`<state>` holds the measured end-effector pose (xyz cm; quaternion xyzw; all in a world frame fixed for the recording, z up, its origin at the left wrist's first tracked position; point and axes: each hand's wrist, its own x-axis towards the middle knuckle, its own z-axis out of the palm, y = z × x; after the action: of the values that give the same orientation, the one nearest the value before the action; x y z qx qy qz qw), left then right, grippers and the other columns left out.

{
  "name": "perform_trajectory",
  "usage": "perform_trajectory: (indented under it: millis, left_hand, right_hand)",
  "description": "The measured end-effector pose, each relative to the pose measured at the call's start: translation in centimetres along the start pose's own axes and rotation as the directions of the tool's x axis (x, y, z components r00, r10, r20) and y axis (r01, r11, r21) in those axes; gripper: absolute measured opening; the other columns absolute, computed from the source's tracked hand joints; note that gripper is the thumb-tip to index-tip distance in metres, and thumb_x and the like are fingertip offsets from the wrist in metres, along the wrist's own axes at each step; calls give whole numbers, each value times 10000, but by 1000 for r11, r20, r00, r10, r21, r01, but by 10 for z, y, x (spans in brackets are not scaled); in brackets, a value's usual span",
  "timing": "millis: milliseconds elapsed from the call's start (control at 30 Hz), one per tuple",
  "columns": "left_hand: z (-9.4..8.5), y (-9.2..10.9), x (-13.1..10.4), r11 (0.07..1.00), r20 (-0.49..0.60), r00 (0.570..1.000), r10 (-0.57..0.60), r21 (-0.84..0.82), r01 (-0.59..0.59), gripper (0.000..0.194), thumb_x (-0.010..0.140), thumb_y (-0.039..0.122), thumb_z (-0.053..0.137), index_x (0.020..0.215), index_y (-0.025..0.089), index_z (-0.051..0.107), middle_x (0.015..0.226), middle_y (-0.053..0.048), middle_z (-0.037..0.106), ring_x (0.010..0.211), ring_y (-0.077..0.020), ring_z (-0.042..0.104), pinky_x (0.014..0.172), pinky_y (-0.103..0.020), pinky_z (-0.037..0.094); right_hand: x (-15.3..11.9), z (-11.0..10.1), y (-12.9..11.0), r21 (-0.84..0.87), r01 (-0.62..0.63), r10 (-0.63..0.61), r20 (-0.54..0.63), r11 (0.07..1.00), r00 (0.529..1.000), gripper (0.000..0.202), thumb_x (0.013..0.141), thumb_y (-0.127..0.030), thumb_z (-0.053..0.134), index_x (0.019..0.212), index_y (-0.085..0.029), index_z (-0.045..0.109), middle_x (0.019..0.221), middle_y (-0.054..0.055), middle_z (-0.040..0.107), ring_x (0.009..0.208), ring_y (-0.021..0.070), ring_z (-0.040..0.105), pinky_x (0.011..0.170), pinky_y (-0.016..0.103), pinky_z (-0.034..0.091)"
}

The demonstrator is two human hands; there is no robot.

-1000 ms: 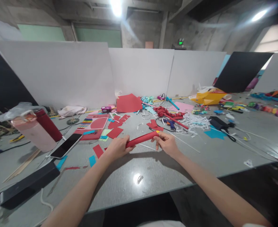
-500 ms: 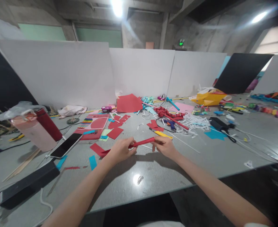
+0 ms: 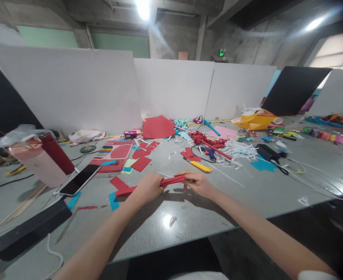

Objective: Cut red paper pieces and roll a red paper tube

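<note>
Between my two hands a folded red paper strip (image 3: 173,180) is stretched, just above the table. My left hand (image 3: 150,186) is closed round its left part, and the strip's tail sticks out beyond that hand to the left. The fingers of my right hand (image 3: 199,182) pinch the right end. Behind my right hand lies a yellow utility knife (image 3: 197,165) on the table. Loose red paper pieces (image 3: 141,163) lie beyond my left hand, and a blue paper scrap (image 3: 113,201) lies near my left forearm.
A phone (image 3: 80,179), a black power strip (image 3: 33,229) and a pink bottle (image 3: 39,161) stand or lie at left. White paper shreds (image 3: 240,152), a red glue-coloured stick bundle (image 3: 208,140) and a black adapter (image 3: 267,153) lie at right. White boards (image 3: 174,89) stand behind.
The red strip has turned so its folded edge shows, and its left tail has swung slightly. My right hand has shifted a little left and uncovers more of the yellow knife.
</note>
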<state>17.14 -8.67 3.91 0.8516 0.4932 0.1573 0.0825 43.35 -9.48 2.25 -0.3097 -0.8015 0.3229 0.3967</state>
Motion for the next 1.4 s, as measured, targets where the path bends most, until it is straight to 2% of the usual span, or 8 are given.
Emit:
perform_trajectory:
  millis: [133,400,700,900,1033,1133,1267,1400]
  left_hand:
    - [4,-3,2,996,-39,998,-58,69,61,133,879,197,618,799,203,724,740,-114,701,693,-272,661,657,-343,392]
    - [4,9,1,962,-68,991,-119,238,131,285,1032,293,481,1032,188,745,930,-138,772,818,-271,729,731,-348,446]
    - [4,18,-3,935,-155,972,-175,284,213,257,1047,241,450,1063,197,702,936,-110,777,842,-289,746,662,-343,423]
    - [1,12,6,922,-187,969,-164,319,217,245,1032,199,446,1102,184,680,955,-115,768,857,-301,748,665,-353,435]
    - [-6,13,26,923,-176,966,-189,303,236,265,1048,268,432,1131,171,664,998,-148,756,911,-310,745,729,-358,467]
    - [-16,16,42,957,-88,976,-197,201,211,448,993,538,555,1208,153,636,1060,-176,747,989,-336,727,784,-357,483]
    - [-37,19,56,970,249,961,-121,-176,167,726,920,831,427,1117,175,668,1035,-148,752,946,-309,720,775,-340,495]
    - [-51,21,62,724,498,857,133,-639,259,624,910,780,536,1032,182,667,908,-77,737,687,-193,692,696,-311,518]
  right_hand:
    - [1,7,3,144,-155,156,1,977,988,332,1006,-460,622,1075,-194,809,1274,128,731,524,89,647,301,189,414]
    - [3,12,1,241,-285,295,-6,928,955,515,998,-557,607,1319,-172,722,707,34,754,298,51,407,292,183,322]
    - [3,15,-1,271,-275,300,-54,922,953,502,992,-574,601,1245,-163,736,698,40,752,304,57,414,308,191,352]
    - [13,15,-5,346,-191,227,-66,919,972,454,898,-551,734,1182,-196,735,839,56,761,625,189,735,367,205,449]
    - [50,2,5,351,-225,290,-145,909,946,438,873,-593,740,930,-159,746,612,18,699,416,131,592,353,220,420]
    - [77,-14,17,321,-202,258,-141,925,956,477,834,-619,767,857,-143,742,600,28,709,381,100,529,374,221,416]
    - [86,-26,30,329,-179,214,-73,927,974,476,821,-617,782,814,-143,738,591,25,697,423,102,547,406,214,429]
    - [73,-24,27,336,-124,142,-30,934,989,426,870,-576,757,841,-151,750,627,22,694,458,114,562,427,229,438]
